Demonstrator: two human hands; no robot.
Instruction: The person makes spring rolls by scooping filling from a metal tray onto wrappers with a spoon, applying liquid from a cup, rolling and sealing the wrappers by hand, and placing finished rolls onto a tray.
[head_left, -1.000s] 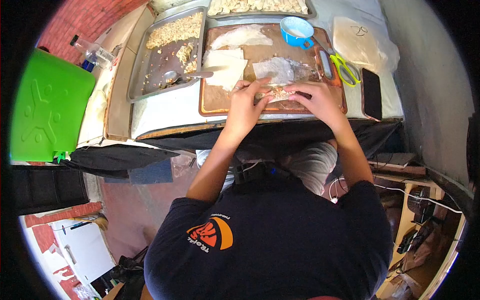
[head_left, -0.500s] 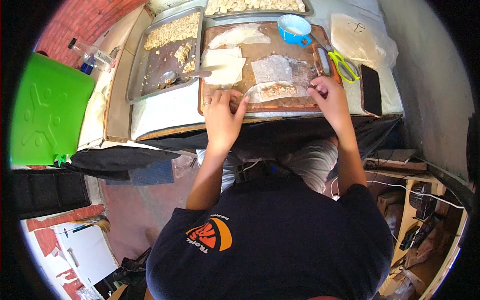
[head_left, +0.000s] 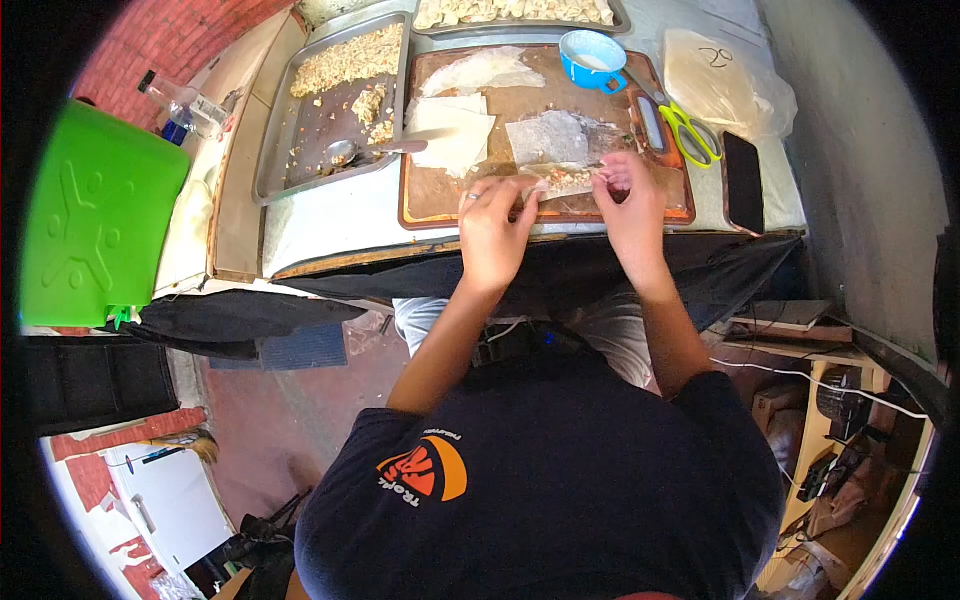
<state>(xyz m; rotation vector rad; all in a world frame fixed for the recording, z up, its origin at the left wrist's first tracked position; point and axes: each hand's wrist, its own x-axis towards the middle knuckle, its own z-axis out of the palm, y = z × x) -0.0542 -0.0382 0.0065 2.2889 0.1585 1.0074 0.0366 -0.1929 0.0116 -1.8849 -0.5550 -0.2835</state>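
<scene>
On the brown board (head_left: pixel 440 205) near its front edge lies a thin wrapper (head_left: pixel 555 190) with a strip of chopped filling (head_left: pixel 570 178) on it. My left hand (head_left: pixel 497 215) pinches the wrapper's left end, thumb and fingers close together. At the right end, my right hand (head_left: pixel 628 195) has its fingertips closed on the wrapper's edge. Behind the filling is a translucent sheet (head_left: pixel 547 138). Square wrappers (head_left: pixel 455 135) are stacked to the left, with a knife's blade (head_left: pixel 430 134) over them. A spoon (head_left: pixel 341 152) rests in the metal tray (head_left: pixel 270 150).
A blue cup (head_left: pixel 590 62) with white contents stands at the board's back. Right of it are green-handled scissors (head_left: pixel 690 135), a phone (head_left: pixel 742 183) and a plastic bag (head_left: pixel 725 80). Another tray (head_left: pixel 520 30) with pale pieces is behind. A green container (head_left: pixel 110 215) stands left.
Both hands have moved inward toward each other, onto the wrapper's ends. The wrapper's near edge is now partly hidden by the fingers.
</scene>
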